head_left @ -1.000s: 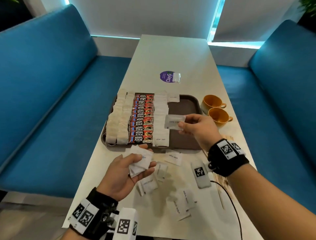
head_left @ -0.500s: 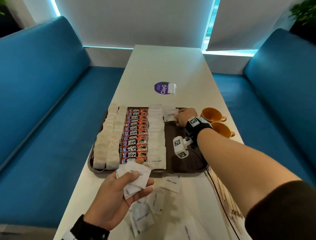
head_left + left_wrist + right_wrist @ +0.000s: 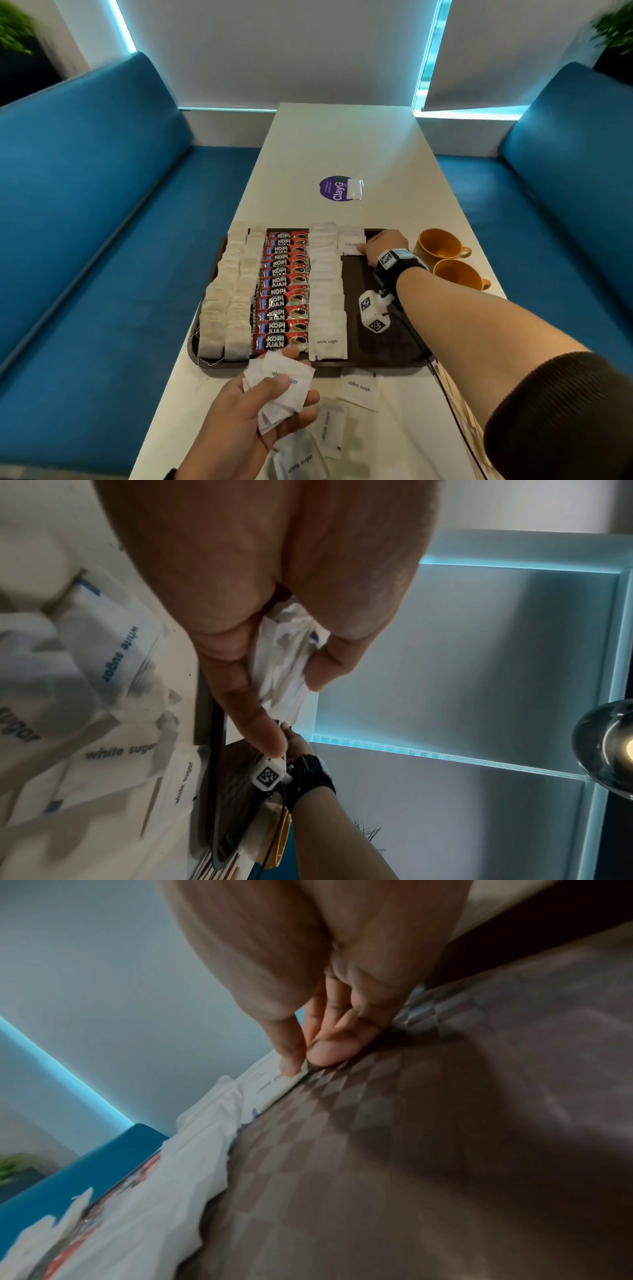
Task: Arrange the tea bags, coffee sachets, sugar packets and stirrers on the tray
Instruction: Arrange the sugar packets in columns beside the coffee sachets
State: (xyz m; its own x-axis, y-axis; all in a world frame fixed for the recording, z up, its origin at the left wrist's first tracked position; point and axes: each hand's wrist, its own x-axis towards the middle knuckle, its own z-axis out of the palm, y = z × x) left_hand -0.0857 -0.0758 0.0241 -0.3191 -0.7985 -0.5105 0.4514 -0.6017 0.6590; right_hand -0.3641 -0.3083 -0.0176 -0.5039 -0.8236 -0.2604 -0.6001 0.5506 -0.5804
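A dark brown tray (image 3: 383,329) holds two rows of tea bags (image 3: 226,298), a row of red coffee sachets (image 3: 284,291) and a row of white sugar packets (image 3: 327,291). At the tray's far end my right hand (image 3: 368,248) pinches the edge of a sugar packet (image 3: 351,244) lying on the tray, thumb and forefinger on it (image 3: 291,1077). My left hand (image 3: 274,401) hovers at the tray's near edge and grips a bunch of sugar packets (image 3: 279,387), also seen crumpled in the fingers (image 3: 284,653). Loose sugar packets (image 3: 359,389) lie on the white table (image 3: 342,144).
Two orange cups (image 3: 442,243) stand right of the tray. Wooden stirrers (image 3: 455,404) lie under my right forearm near the table's right edge. A purple round sticker (image 3: 337,189) sits on the far table. Blue benches (image 3: 85,222) flank both sides.
My right hand carried one sugar packet from above the tray's middle to the far end and set it down there. My left hand kept its bunch of packets.
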